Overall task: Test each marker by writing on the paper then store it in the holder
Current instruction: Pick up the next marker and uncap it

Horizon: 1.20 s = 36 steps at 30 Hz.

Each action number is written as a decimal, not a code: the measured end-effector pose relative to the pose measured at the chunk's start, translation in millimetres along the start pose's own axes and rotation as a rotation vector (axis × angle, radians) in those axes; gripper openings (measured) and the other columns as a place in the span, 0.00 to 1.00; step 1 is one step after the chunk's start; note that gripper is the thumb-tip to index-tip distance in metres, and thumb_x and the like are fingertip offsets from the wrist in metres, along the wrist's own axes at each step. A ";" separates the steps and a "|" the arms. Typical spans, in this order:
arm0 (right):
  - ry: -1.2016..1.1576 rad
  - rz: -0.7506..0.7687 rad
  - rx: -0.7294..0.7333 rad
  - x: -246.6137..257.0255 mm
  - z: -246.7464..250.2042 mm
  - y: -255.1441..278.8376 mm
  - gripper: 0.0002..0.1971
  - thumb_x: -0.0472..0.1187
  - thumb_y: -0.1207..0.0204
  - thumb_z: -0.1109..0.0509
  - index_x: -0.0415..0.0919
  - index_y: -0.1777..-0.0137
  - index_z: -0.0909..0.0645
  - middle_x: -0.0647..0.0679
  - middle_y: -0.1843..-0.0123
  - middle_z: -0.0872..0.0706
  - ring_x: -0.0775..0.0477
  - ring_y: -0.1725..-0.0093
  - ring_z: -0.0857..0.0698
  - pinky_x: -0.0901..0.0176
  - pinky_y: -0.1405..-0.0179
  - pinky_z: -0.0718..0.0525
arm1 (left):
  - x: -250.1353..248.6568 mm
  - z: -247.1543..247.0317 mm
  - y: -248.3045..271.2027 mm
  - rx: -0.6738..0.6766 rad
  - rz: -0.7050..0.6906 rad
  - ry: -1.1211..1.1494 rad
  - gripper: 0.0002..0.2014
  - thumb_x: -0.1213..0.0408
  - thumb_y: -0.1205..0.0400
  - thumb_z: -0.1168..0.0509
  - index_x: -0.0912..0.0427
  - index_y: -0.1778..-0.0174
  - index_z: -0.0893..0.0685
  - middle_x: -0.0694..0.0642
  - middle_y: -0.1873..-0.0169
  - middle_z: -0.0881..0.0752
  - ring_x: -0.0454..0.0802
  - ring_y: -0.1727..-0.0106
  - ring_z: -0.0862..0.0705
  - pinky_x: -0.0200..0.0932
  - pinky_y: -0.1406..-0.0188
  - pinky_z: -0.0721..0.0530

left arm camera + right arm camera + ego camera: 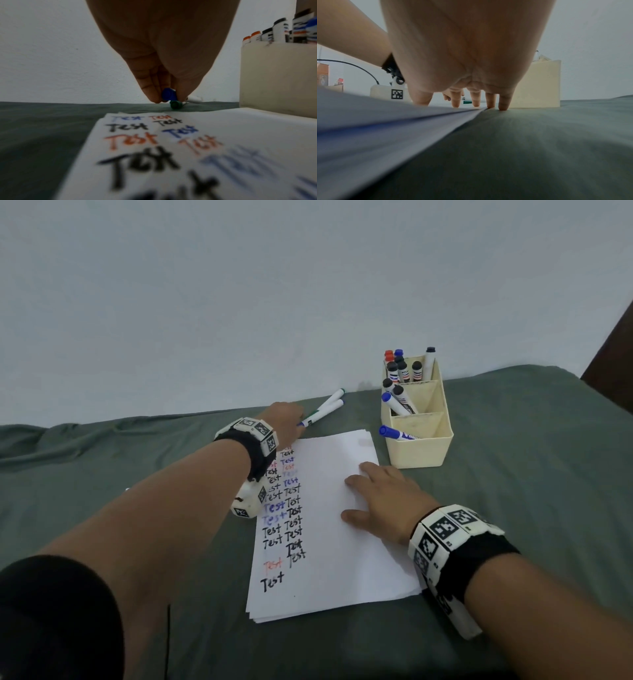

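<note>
A stack of white paper [329,525] lies on the green cloth, with "Test" written down its left side in black, blue and red. Beyond its far edge lie two markers. My left hand [297,422] pinches the blue-capped marker [168,94] by its cap end, thumb and fingers [150,94] curled round it. The green-capped marker [175,104] lies on the cloth right beside it. My right hand [373,494] rests flat on the paper's right part, fingers straight, holding nothing. The cream holder [418,446] stands at the paper's far right corner.
The holder has three compartments with several markers [400,371] in black, blue and red caps standing or leaning in them. A pale wall rises just behind the cloth. In the right wrist view a black cable [359,69] runs at the left.
</note>
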State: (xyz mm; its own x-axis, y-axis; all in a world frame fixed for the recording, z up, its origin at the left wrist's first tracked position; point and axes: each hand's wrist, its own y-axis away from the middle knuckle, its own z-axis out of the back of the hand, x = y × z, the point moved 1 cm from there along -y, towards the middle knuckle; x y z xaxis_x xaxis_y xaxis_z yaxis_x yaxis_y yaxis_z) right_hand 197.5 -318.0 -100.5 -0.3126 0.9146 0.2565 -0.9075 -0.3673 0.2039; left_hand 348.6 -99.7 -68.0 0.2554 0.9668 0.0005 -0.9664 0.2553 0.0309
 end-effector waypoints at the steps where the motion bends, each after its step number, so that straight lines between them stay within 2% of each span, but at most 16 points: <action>1: -0.003 -0.002 -0.001 -0.5 0.0 -0.4 0.32 0.66 0.19 0.40 0.55 0.18 0.36 0.49 0.15 0.41 0.41 0.19 0.39 0.43 0.22 0.33 | 3.6 1.6 8.2 0.004 -0.031 -0.006 0.13 0.58 0.14 0.41 0.59 0.40 0.15 0.58 0.57 0.13 0.57 0.58 0.15 0.51 0.57 0.15; 3: -0.017 -0.006 -0.006 -1.5 0.6 -1.6 0.33 0.66 0.19 0.39 0.55 0.17 0.38 0.49 0.13 0.43 0.41 0.17 0.41 0.44 0.21 0.33 | 11.4 7.3 26.3 0.012 -0.111 -0.029 0.12 0.59 0.14 0.41 0.59 0.44 0.14 0.58 0.60 0.13 0.57 0.62 0.16 0.51 0.61 0.16; 7: -0.038 0.008 -0.058 -1.1 2.3 -1.6 0.36 0.64 0.18 0.38 0.54 0.14 0.43 0.49 0.11 0.47 0.41 0.15 0.45 0.43 0.18 0.35 | 31.0 28.3 64.2 0.019 -0.303 -0.166 0.09 0.60 0.15 0.42 0.59 0.50 0.18 0.55 0.58 0.17 0.56 0.56 0.18 0.50 0.59 0.21; 9: -0.044 0.022 -0.103 0.1 4.3 -0.2 0.38 0.63 0.18 0.36 0.53 0.13 0.45 0.48 0.11 0.48 0.41 0.14 0.44 0.44 0.18 0.35 | 41.5 44.0 83.7 0.028 -0.381 -0.318 0.09 0.58 0.13 0.44 0.56 0.46 0.19 0.53 0.55 0.19 0.55 0.51 0.19 0.48 0.57 0.23; 12: -0.042 0.041 -0.151 1.7 7.9 2.1 0.39 0.61 0.18 0.35 0.52 0.12 0.47 0.46 0.11 0.48 0.41 0.15 0.43 0.45 0.17 0.37 | 51.8 67.1 111.2 0.062 -0.484 -0.629 0.13 0.57 0.12 0.48 0.52 0.36 0.25 0.52 0.45 0.19 0.53 0.44 0.19 0.47 0.52 0.20; 16: -0.039 0.080 -0.171 4.7 12.1 6.5 0.39 0.60 0.18 0.33 0.52 0.12 0.47 0.47 0.12 0.45 0.40 0.15 0.41 0.43 0.18 0.35 | 52.6 85.0 142.2 0.115 -0.502 -0.732 0.14 0.56 0.12 0.50 0.50 0.33 0.27 0.50 0.44 0.19 0.51 0.45 0.18 0.48 0.54 0.17; 21: -0.053 0.195 -0.173 10.5 17.4 12.4 0.41 0.62 0.21 0.31 0.55 0.13 0.45 0.52 0.14 0.38 0.44 0.17 0.37 0.44 0.19 0.33 | 33.7 72.4 164.5 0.090 -0.519 -0.568 0.14 0.58 0.14 0.46 0.55 0.34 0.26 0.53 0.49 0.17 0.55 0.49 0.17 0.50 0.49 0.19; 25: -0.039 0.242 -0.192 14.3 19.1 14.8 0.38 0.64 0.21 0.32 0.57 0.14 0.41 0.53 0.18 0.31 0.45 0.21 0.32 0.46 0.22 0.30 | 5.5 43.8 172.8 0.044 -0.421 -0.255 0.12 0.64 0.17 0.43 0.58 0.38 0.24 0.57 0.55 0.18 0.57 0.57 0.19 0.54 0.55 0.19; 27: -0.047 0.240 -0.176 15.5 20.6 14.7 0.31 0.61 0.19 0.32 0.56 0.18 0.32 0.52 0.27 0.22 0.46 0.28 0.27 0.47 0.27 0.26 | -8.5 26.8 175.4 0.005 -0.389 -0.146 0.12 0.66 0.17 0.42 0.58 0.38 0.23 0.56 0.54 0.18 0.56 0.57 0.20 0.52 0.56 0.20; 29: -0.007 0.233 -0.136 17.4 21.5 14.0 0.18 0.57 0.16 0.34 0.53 0.30 0.20 0.52 0.40 0.16 0.46 0.36 0.23 0.48 0.36 0.22 | -19.6 12.3 176.3 -0.037 -0.373 -0.050 0.13 0.67 0.17 0.42 0.58 0.38 0.23 0.55 0.52 0.19 0.54 0.54 0.21 0.49 0.56 0.22; 31: 0.034 0.217 -0.090 18.2 21.6 13.8 0.12 0.53 0.13 0.37 0.47 0.43 0.17 0.50 0.50 0.15 0.45 0.45 0.19 0.48 0.44 0.20 | -27.9 3.1 175.1 -0.080 -0.358 0.064 0.11 0.65 0.15 0.42 0.58 0.38 0.23 0.53 0.53 0.21 0.53 0.53 0.23 0.49 0.53 0.23; 32: 0.034 0.209 -0.081 18.3 21.4 13.9 0.12 0.52 0.13 0.38 0.46 0.45 0.18 0.50 0.51 0.15 0.45 0.48 0.18 0.48 0.48 0.20 | -31.1 0.7 173.7 -0.094 -0.342 0.103 0.10 0.62 0.13 0.43 0.57 0.39 0.23 0.51 0.54 0.21 0.52 0.53 0.24 0.49 0.53 0.23; 34: 0.020 0.197 -0.091 18.0 21.2 14.0 0.12 0.52 0.12 0.39 0.45 0.46 0.19 0.50 0.53 0.16 0.46 0.53 0.19 0.50 0.53 0.21 | -34.6 -2.2 168.5 -0.074 -0.301 0.083 0.11 0.55 0.11 0.46 0.55 0.41 0.23 0.51 0.55 0.20 0.52 0.54 0.23 0.50 0.54 0.23; 36: 0.030 0.183 -0.093 17.6 21.4 13.3 0.12 0.52 0.11 0.40 0.46 0.46 0.20 0.50 0.53 0.17 0.46 0.54 0.19 0.51 0.55 0.21 | -35.6 -5.2 163.8 -0.026 -0.271 0.010 0.11 0.52 0.10 0.49 0.51 0.42 0.24 0.52 0.59 0.19 0.55 0.59 0.20 0.49 0.61 0.22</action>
State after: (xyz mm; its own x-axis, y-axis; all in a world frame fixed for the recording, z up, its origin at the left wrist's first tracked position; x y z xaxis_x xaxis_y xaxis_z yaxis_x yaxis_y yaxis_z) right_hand 185.9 -310.4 -73.0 -0.4820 0.8390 0.2524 -0.8561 -0.5123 0.0683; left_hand 181.1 -92.3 -68.2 0.5049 0.8631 -0.0144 -0.8631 0.5050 0.0028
